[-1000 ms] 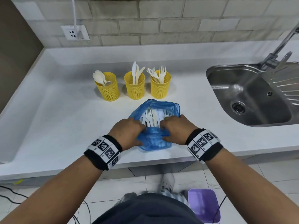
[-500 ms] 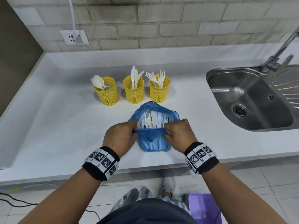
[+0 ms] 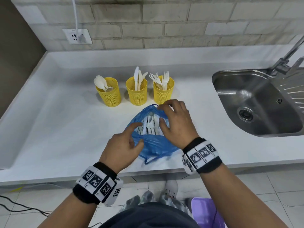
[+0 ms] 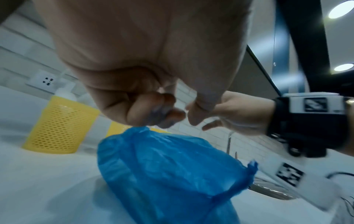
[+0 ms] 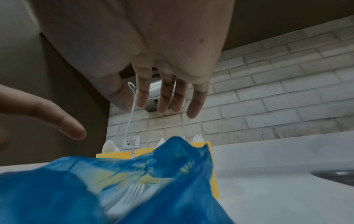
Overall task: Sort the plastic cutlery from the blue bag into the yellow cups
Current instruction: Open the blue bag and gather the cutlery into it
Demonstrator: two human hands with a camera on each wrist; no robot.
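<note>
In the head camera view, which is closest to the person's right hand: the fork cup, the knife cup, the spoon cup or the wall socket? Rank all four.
From the right hand:
1. Fork cup, rightmost, just beyond the fingertips.
2. Knife cup, middle of the row.
3. Spoon cup, leftmost.
4. Wall socket, up on the brick wall, far left.

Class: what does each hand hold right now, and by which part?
Left hand pinches the blue bag by its near rim. Right hand is spread open above it, holding nothing.
</note>
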